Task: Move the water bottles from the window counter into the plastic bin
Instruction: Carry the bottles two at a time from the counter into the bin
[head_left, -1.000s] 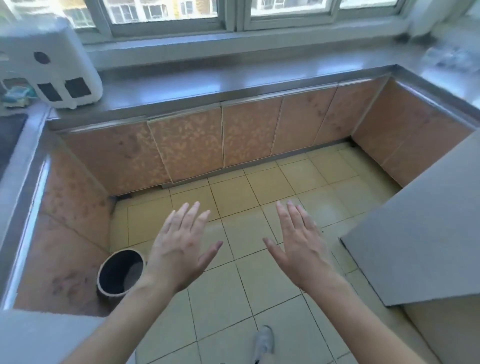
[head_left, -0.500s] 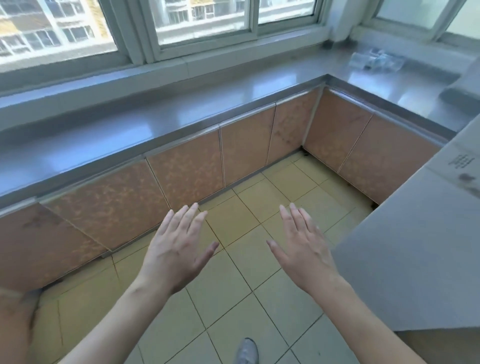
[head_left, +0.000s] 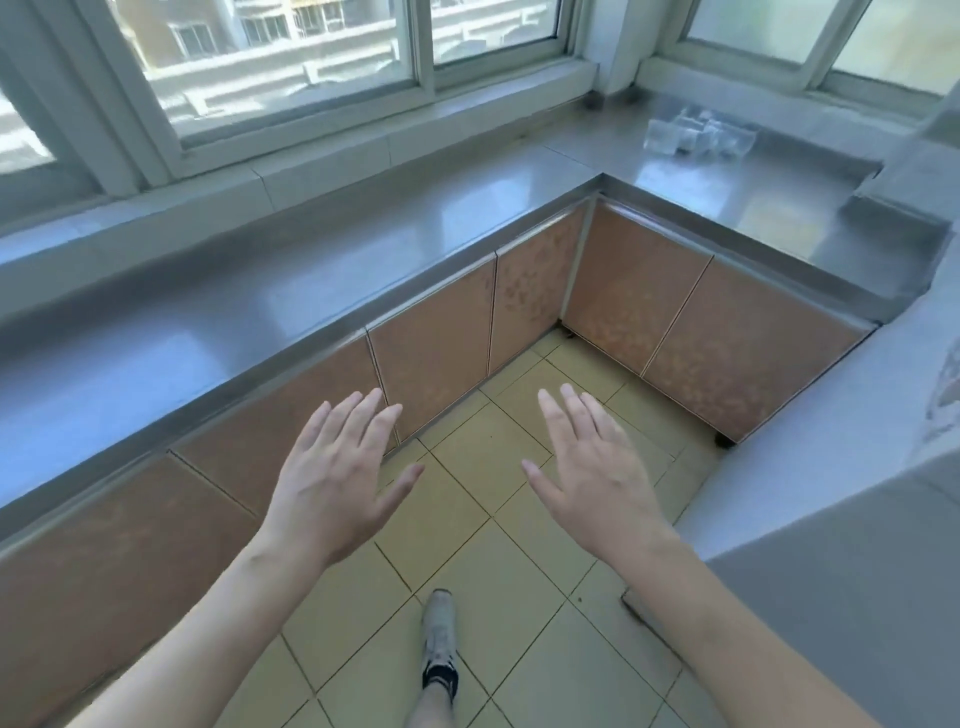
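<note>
Hovering palms-down, fingers straight: L hand (head_left: 332, 480) & R hand (head_left: 597, 475).

bottles (head_left: 698, 136) on counter (head_left: 769, 202), far right corner by window (head_left: 291, 47).

- The left hand (head_left: 332, 475) is held out in front of the body, back up, palm down.
- Its fingers (head_left: 358, 421) are stretched straight and slightly spread; the thumb is set out to the inner side.
- Nothing is held or touched by it.
- The right hand (head_left: 597, 470) is held out at the same height, back up, mirrored to the left.
- Its fingers (head_left: 571, 415) are straight and a little apart; the thumb is pointed inward toward the other hand.
- Nothing is held or touched by it either.
- The two hands are kept apart, with a gap between the thumbs.
- Both forearms are bare and are seen rising from the lower corners, converging toward the hands.
- One leg and a shod foot (head_left: 439, 631) are seen below, between the forearms.
</note>
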